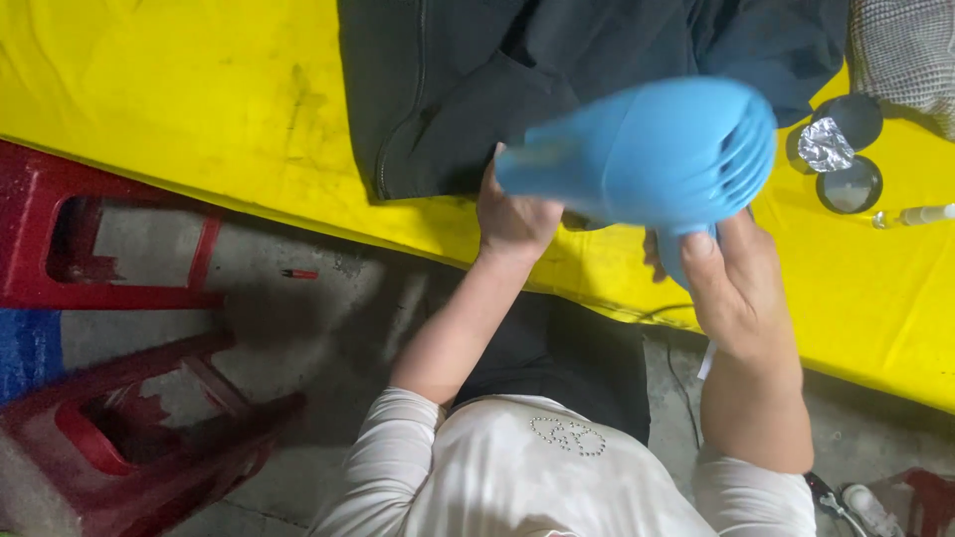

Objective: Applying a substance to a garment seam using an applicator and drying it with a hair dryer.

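Note:
My right hand [736, 283] grips the handle of a blue hair dryer [652, 149], whose nozzle points left over the table edge. My left hand [512, 214] rests at the lower edge of a dark garment [477, 70] spread on the yellow table cover [199, 99], just under the dryer's nozzle; its fingers are partly hidden by the dryer. The dryer is blurred.
Two round dark lids [854, 149] and a crumpled foil piece [826, 147] lie at the right, next to a small white tube [920, 214]. A chequered cloth [905, 50] is at top right. Red plastic stools [119, 398] stand on the concrete floor at left.

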